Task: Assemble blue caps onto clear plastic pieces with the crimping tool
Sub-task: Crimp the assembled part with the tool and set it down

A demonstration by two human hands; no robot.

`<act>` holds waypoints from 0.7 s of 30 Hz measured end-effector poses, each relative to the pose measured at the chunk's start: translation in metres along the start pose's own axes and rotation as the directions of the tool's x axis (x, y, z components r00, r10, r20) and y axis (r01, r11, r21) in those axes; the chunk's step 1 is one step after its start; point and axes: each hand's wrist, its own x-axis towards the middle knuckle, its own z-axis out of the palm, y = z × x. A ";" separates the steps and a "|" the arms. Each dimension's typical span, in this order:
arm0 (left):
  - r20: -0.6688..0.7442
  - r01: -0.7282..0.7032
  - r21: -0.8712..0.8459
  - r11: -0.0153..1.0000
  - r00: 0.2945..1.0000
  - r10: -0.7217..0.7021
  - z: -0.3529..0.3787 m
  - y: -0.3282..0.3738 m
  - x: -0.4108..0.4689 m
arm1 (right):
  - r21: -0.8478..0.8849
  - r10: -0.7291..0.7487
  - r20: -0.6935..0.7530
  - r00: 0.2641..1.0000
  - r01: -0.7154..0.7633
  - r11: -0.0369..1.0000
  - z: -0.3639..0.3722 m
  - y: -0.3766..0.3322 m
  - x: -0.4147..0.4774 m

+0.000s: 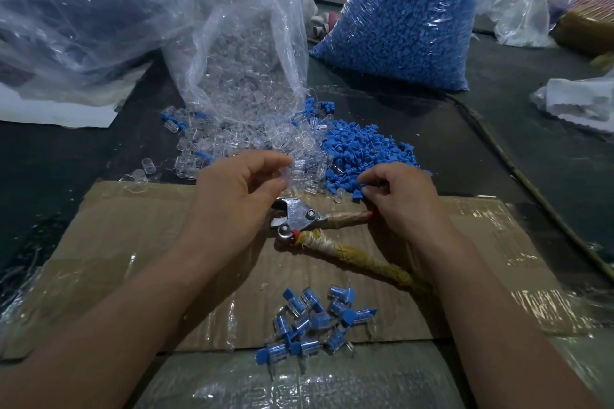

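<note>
My left hand [241, 191] pinches a clear plastic piece [296, 167] between thumb and forefinger, just over the loose heap of clear pieces [232, 143]. My right hand [403, 197] pinches a blue cap [364, 188] at the near edge of the loose blue cap pile [362, 151]. The crimping tool [309, 221] lies on the cardboard sheet [133, 242] between my hands, metal head to the left, taped handles running right and toward me. Several finished pieces with blue caps [315, 322] lie in a heap on the cardboard close to me.
A torn clear bag [246, 43] spills the clear pieces. A full bag of blue caps [408, 16] stands behind at the right. A large plastic bag [76, 10] fills the back left. White wrapping [584, 103] and more bags lie at the right.
</note>
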 end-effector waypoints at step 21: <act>0.142 0.240 -0.382 0.892 0.969 -0.200 0.000 0.011 -0.002 | 0.667 -0.166 -0.149 0.975 0.223 0.711 -0.011 -0.053 -0.040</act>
